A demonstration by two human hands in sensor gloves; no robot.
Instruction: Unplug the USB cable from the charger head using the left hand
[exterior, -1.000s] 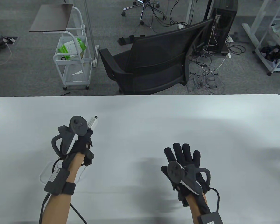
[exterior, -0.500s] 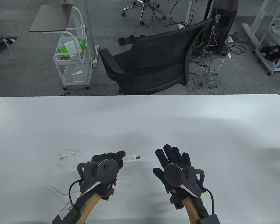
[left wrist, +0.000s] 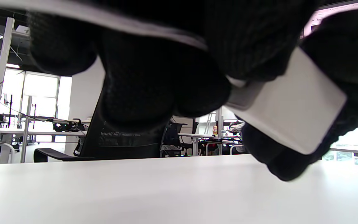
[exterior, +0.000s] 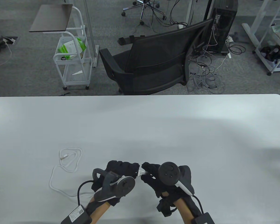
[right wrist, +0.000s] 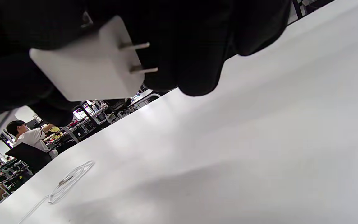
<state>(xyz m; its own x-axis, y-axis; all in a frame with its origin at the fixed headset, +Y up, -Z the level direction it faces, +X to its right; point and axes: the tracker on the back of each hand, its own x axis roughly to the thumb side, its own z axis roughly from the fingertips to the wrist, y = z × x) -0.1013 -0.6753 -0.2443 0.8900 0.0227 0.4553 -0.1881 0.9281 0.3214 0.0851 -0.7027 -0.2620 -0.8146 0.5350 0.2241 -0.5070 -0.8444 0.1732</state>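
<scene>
1. Near the tabletop's [exterior: 154, 121] front edge, left of centre, the white USB cable [exterior: 67, 161] lies in a loose coil, one end trailing under the left hand [exterior: 121, 173].
2. That hand hovers just above the surface, knuckles up, fingers [left wrist: 154, 84] curled tight around the cable's plug end at the charger head [left wrist: 291, 115].
3. The right hand [exterior: 158, 178] meets it from the right, fingers [right wrist: 197, 46] closed around the white charger head, prongs towards the palm.
</scene>
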